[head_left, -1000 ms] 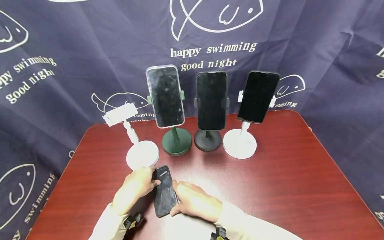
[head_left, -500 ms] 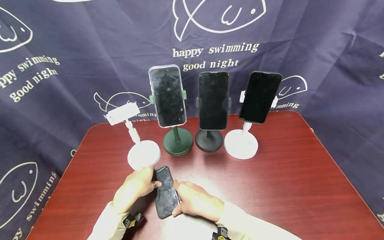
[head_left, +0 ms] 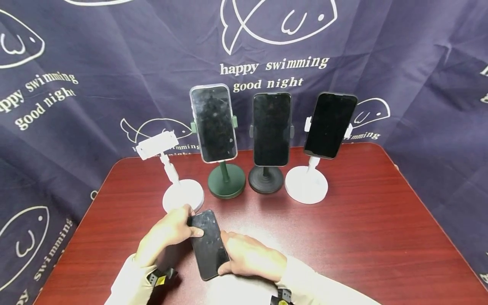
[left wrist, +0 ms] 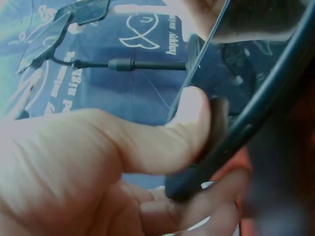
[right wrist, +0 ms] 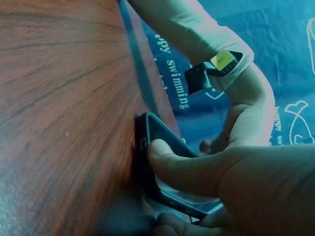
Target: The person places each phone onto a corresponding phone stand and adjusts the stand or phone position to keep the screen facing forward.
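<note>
In the head view, a dark smartphone [head_left: 210, 254] is held between both hands low over the front of the table, screen facing up. My left hand [head_left: 167, 232] grips its upper left side, thumb on the screen and fingers underneath. My right hand [head_left: 253, 256] holds its lower right edge, thumb at the bottom corner. The left wrist view has the left thumb [left wrist: 192, 123] pressing over the phone's edge. From the right wrist, the phone's black rim [right wrist: 142, 142] shows close to the tabletop, the right thumb [right wrist: 170, 160] lying on it. Just beyond the left hand stands a white phone stand [head_left: 187, 194] without a phone.
Along the back stand a green stand [head_left: 226, 182], a black stand [head_left: 265, 181] and another white stand [head_left: 306, 185], each bearing an upright phone. The reddish-brown wooden table [head_left: 366, 237] ends at a blue curtain [head_left: 400, 76] printed with fish.
The phone has turned slightly, its top end shifting left. My left hand has moved a little left with it, while the right hand stays at the lower edge.
</note>
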{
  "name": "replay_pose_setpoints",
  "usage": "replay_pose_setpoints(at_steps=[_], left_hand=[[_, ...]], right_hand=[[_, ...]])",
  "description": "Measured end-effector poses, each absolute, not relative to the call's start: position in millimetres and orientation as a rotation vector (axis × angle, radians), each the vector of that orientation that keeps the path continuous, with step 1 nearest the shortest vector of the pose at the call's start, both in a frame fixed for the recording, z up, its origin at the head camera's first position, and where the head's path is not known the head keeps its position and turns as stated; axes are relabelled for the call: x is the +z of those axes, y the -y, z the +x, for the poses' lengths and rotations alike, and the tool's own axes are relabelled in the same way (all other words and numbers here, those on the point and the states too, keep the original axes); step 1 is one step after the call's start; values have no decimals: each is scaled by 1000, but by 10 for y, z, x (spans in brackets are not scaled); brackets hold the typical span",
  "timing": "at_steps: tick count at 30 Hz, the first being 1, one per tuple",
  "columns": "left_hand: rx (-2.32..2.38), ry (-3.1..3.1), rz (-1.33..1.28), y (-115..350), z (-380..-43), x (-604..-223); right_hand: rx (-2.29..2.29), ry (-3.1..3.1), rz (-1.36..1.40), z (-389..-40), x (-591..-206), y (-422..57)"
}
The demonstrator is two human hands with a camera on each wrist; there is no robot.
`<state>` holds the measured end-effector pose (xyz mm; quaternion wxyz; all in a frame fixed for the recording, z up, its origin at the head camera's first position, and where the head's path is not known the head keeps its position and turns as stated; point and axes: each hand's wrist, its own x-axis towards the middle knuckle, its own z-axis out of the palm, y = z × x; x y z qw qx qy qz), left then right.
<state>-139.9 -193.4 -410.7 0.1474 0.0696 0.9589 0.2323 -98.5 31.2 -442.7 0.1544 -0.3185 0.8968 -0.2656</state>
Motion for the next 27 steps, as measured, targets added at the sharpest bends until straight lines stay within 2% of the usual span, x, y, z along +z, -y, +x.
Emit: replay_pose_setpoints(at_steps=[8, 18, 27], left_hand=[[1094, -2552, 193, 1961, -1462, -4137], [1299, -2549, 336, 1957, -1466, -4036], [1387, -2713, 159, 1980, -1412, -3844]], right_hand=[[-861, -2541, -854, -1009, -4435, -337], [-1050, -2486, -830, -1057, -4468, -398], [-1359, -2222, -802, -1087, -4337, -382]])
